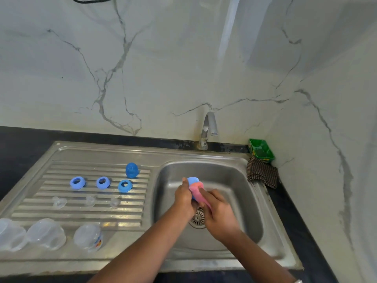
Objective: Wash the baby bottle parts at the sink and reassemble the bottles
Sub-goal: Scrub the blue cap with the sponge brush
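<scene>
Two hands meet over the sink [234, 166] basin: my left hand [184, 198] grips a blue bottle cap [192, 180] so it cannot slip, while my right hand [219, 209] presses a pink sponge [196, 190] against it, above the drain so drips fall in. On the drainboard [98, 219] to the left, three blue collar rings [103, 182], another blue cap [132, 170], clear teats [89, 201] and three clear bottles [46, 233] lie in rows, sorted for reassembly. No water runs from the tap [208, 129].
</scene>
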A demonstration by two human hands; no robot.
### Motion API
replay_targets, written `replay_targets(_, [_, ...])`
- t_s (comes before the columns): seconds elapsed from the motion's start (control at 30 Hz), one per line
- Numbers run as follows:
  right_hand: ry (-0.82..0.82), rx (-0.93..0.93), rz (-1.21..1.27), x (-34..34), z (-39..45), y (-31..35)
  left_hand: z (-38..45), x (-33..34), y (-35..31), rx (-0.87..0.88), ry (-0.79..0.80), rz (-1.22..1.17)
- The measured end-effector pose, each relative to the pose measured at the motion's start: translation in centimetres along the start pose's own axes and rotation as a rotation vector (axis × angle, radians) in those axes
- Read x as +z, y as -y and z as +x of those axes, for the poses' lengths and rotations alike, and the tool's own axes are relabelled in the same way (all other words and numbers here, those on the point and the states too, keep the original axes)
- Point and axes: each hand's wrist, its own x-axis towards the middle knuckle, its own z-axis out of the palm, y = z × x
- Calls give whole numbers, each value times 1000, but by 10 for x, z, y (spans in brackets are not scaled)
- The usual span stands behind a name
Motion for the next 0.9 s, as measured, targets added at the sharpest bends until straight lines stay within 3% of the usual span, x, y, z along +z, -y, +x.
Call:
replay_targets(0.17, [-103,63,61,-5,4,-7,-6,-4,11,41,15,76])
replay_targets(0.3, [-184,180,93,-12,24,-2,-16,1,19,2,89,-9])
replay_targets(0.43, [-196,179,128,-8,20,6,-17,3,11,15,210,-37])
replay_targets(0.63, [-164,69,123,0,-10,4,-14,-1,3,-21,175,1])
replay_targets(0.9, [-149,187,106,-10,18,-2,-20,-7,24,-53,220,10])
